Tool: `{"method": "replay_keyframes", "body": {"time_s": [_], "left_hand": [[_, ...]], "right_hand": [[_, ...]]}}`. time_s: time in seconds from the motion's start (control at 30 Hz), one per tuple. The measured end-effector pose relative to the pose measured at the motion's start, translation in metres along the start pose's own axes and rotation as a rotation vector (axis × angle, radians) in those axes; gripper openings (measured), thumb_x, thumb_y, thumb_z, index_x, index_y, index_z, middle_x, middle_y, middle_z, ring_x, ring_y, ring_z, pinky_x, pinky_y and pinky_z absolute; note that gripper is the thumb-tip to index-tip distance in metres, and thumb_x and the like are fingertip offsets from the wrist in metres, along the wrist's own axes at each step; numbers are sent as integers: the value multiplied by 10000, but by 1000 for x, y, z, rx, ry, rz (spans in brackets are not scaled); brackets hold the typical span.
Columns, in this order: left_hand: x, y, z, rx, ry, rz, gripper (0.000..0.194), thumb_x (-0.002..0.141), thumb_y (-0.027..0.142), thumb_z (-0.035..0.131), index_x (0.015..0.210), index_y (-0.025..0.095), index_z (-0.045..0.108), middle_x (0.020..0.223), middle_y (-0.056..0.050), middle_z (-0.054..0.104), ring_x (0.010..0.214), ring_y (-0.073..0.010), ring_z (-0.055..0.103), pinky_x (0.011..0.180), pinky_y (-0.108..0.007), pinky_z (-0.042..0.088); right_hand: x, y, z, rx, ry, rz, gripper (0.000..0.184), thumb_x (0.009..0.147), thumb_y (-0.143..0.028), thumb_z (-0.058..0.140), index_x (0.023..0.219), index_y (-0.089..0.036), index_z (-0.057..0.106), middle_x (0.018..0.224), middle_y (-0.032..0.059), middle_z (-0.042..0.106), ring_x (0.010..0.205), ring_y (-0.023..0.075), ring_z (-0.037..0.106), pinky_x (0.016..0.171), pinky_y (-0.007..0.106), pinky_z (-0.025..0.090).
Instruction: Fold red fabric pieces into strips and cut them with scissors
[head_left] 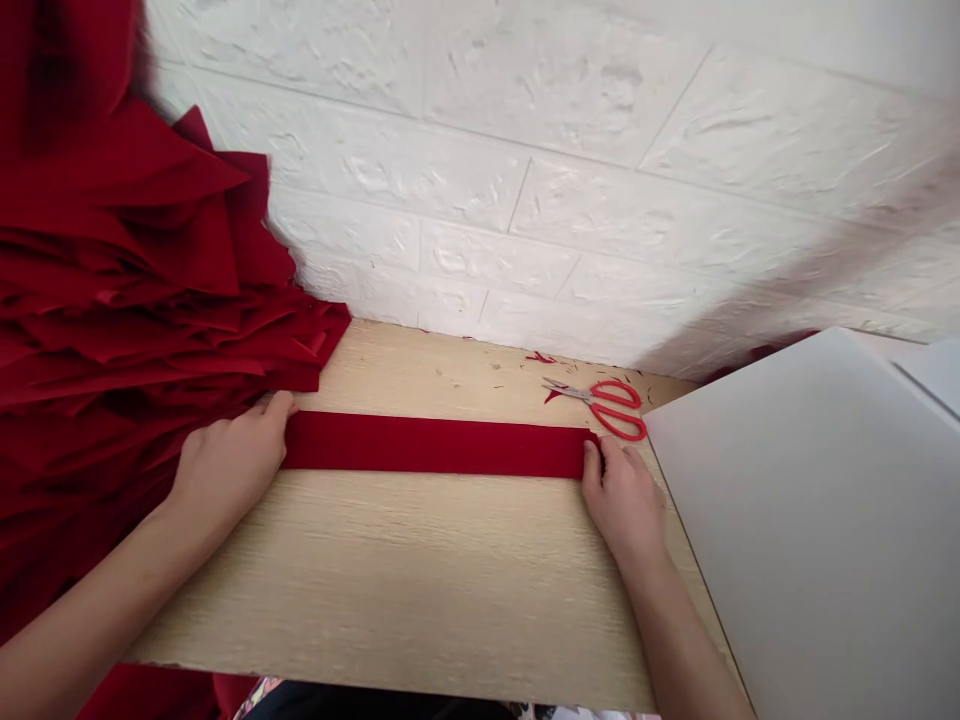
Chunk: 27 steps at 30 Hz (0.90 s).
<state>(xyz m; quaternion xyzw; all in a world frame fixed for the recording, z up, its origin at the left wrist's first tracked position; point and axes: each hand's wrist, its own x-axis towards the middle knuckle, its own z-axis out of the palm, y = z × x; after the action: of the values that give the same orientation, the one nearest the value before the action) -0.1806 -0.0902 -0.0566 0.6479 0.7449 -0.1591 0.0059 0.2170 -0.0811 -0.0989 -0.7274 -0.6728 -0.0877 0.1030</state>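
Observation:
A long, narrow strip of dark red fabric (435,444) lies stretched straight across the wooden table (420,570). Its left end is gripped by my left hand (236,445), whose fingers are closed and partly hidden from me. At the other end, my right hand (624,492) pinches the strip with thumb and fingers. Just beyond the right hand rest scissors (600,402) with red handles, their blades slightly apart and pointing left.
A large heap of red fabric pieces (150,260) is piled on the left, reaching the strip's end. Red scraps (541,357) lie along the white brick-patterned wall (465,150). A big white panel or box (817,520) stands on the right.

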Motion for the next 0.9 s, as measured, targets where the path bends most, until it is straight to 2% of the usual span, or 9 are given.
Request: {"method": "replay_keyframes", "body": {"time_s": [0.13, 0.2, 0.3, 0.37, 0.47, 0.53, 0.7, 0.9], "left_hand": [[7, 0, -3, 7, -95, 18, 405, 932, 103, 134, 1054, 161, 517, 917, -191, 748, 770, -352, 745, 639, -434, 531], [7, 1, -3, 6, -105, 29, 422, 935, 107, 110, 1063, 148, 510, 950, -204, 740, 767, -362, 743, 646, -460, 537], [4, 4, -1, -15, -57, -6, 474, 986, 234, 52, 1065, 143, 510, 1003, -212, 724, 714, -365, 734, 615, -474, 535], [0, 6, 0, -9, 3, -41, 518, 998, 303, 29, 1050, 146, 519, 1021, -208, 706, 674, -347, 728, 572, -447, 527], [-3, 8, 2, 33, 70, -59, 550, 1000, 314, 15, 1040, 135, 534, 1001, -196, 680, 652, -322, 723, 531, -405, 516], [-4, 7, 4, 40, 82, -57, 574, 1002, 321, 6, 1050, 110, 538, 950, -193, 676, 674, -331, 725, 530, -396, 517], [-2, 3, 7, 38, 105, -57, 580, 999, 310, 3, 1063, 82, 533, 867, -200, 695, 694, -354, 727, 552, -399, 520], [-2, 5, -1, 17, 48, -50, 576, 989, 268, -7, 1109, 71, 521, 864, -224, 704, 728, -372, 736, 592, -429, 540]], "right_hand": [[6, -7, 0, -49, -57, 12, 305, 966, -267, 371, 795, -205, 615, 740, 119, 650, 655, 246, 593, 559, 348, 361], [8, -9, 0, -50, -88, 36, 302, 970, -276, 370, 825, -199, 624, 759, 128, 668, 631, 247, 593, 558, 352, 348], [7, -10, -1, -30, -119, 93, 286, 977, -302, 376, 873, -200, 623, 779, 121, 677, 638, 246, 599, 568, 344, 334], [7, -9, -1, -16, -93, 100, 254, 969, -313, 401, 862, -205, 604, 797, 112, 674, 714, 253, 613, 580, 333, 335], [6, -6, -1, 3, -13, 42, 231, 954, -293, 414, 794, -218, 563, 788, 97, 660, 825, 254, 608, 593, 320, 341], [6, -4, -1, 4, -4, 24, 230, 954, -275, 412, 778, -220, 550, 792, 92, 659, 830, 244, 604, 586, 316, 331], [9, -6, -3, -32, -107, 96, 223, 984, -286, 426, 822, -204, 556, 873, 109, 685, 805, 235, 623, 564, 317, 294], [12, -10, -8, -56, -218, 142, 238, 1025, -293, 385, 897, -194, 560, 931, 141, 701, 815, 246, 648, 582, 313, 312]]}}
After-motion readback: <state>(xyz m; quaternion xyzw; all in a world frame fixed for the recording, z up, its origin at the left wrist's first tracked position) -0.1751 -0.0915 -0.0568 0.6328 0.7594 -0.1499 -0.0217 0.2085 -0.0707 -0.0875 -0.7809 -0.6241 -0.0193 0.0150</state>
